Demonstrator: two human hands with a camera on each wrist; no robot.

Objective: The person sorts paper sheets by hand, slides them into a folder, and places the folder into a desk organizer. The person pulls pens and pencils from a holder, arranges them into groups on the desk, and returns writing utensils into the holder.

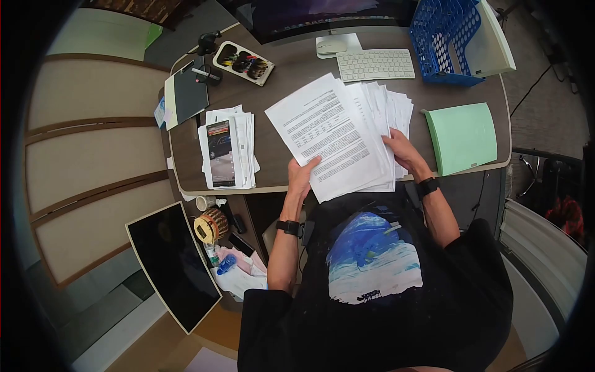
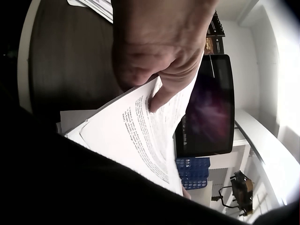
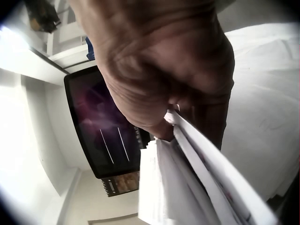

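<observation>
A stack of printed sheets [image 1: 331,133] is held tilted over the desk's front edge, between both hands. My left hand [image 1: 302,175] grips its lower left edge, thumb on top of the text and the other fingers hidden underneath. My right hand [image 1: 404,152] pinches the right edge of the papers. In the right wrist view several sheet edges [image 3: 206,173] spread apart below that hand [image 3: 164,70]. More white papers [image 1: 401,106] lie fanned out on the desk behind and to the right of the held stack.
A phone [image 1: 221,152] lies on another paper pile [image 1: 246,149] at left. A green folder [image 1: 462,137] is at right, a blue file rack [image 1: 446,79] behind it. Keyboard [image 1: 375,64], mouse [image 1: 332,46], pen tray [image 1: 243,62] and monitor [image 2: 208,108] stand at the back.
</observation>
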